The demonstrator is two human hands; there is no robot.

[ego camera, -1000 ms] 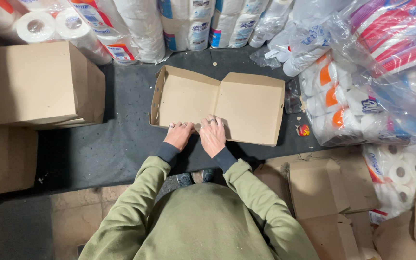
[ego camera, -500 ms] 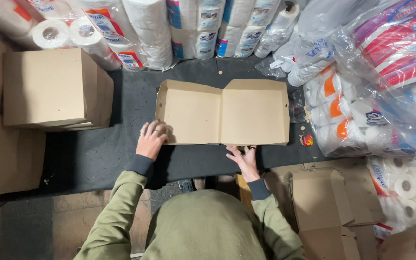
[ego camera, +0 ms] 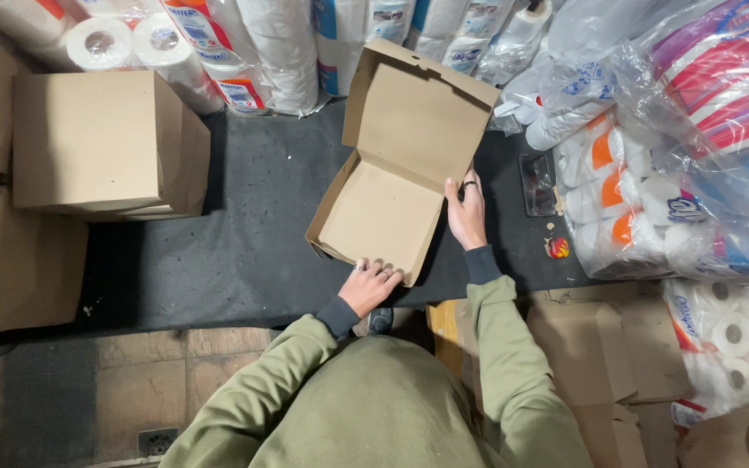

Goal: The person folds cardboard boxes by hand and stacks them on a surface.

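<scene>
An open brown cardboard box (ego camera: 387,208) with a hinged lid lies on the dark mat (ego camera: 253,225), its lid raised toward the paper rolls behind. My left hand (ego camera: 373,286) grips the box's near front edge. My right hand (ego camera: 466,211) presses flat against the box's right side, near the fold between base and lid. The inside of the box holds nothing. Both arms wear olive green sleeves.
A stack of closed cardboard boxes (ego camera: 101,143) stands at the left. Wrapped paper rolls (ego camera: 244,52) line the back, and bagged rolls (ego camera: 652,191) crowd the right. Flat cardboard blanks (ego camera: 600,364) lie at the lower right. A small dark tray (ego camera: 537,184) sits beside the box.
The box lay spread flat across the mat; now it is turned and its lid stands up. My hands moved from the front edge to the front corner and right side.
</scene>
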